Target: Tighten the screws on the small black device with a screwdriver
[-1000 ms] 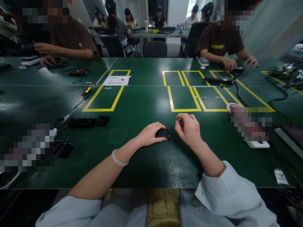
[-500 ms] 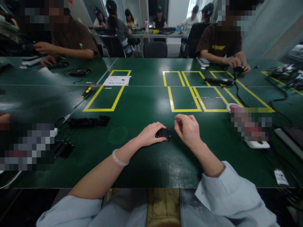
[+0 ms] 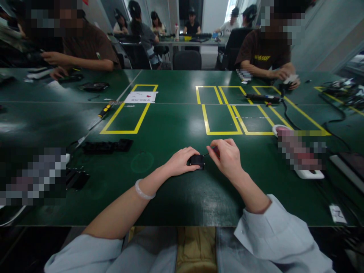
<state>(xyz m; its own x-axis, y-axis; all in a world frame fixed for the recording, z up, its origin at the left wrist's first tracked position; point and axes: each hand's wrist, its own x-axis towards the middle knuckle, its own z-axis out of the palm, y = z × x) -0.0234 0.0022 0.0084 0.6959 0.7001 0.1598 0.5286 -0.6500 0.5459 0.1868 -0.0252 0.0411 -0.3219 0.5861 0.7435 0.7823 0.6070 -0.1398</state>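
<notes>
On the green table in front of me, my left hand (image 3: 183, 161) grips a small black box-shaped part (image 3: 197, 161), thumb on the near side and fingers over the far side. Small metallic spots show at the part's right edge. My right hand (image 3: 228, 156) is closed around a small screwdriver (image 3: 207, 154). Its thin shaft points left to the part's right side; most of the handle is hidden by my fingers. Whether the tip sits in a screw is too small to tell.
Black parts (image 3: 108, 146) lie left, with more black pieces (image 3: 76, 178) nearer me. A yellow-black tool (image 3: 104, 110) and a paper sheet (image 3: 141, 97) lie beyond. Yellow tape (image 3: 224, 133) marks rectangles. A white-edged object (image 3: 311, 174) lies right. Co-workers sit across the table.
My right thumb and fingers have shifted slightly on the screwdriver. My left hand and the black part stay in place. The co-worker at far right now shows something whitish in the hands.
</notes>
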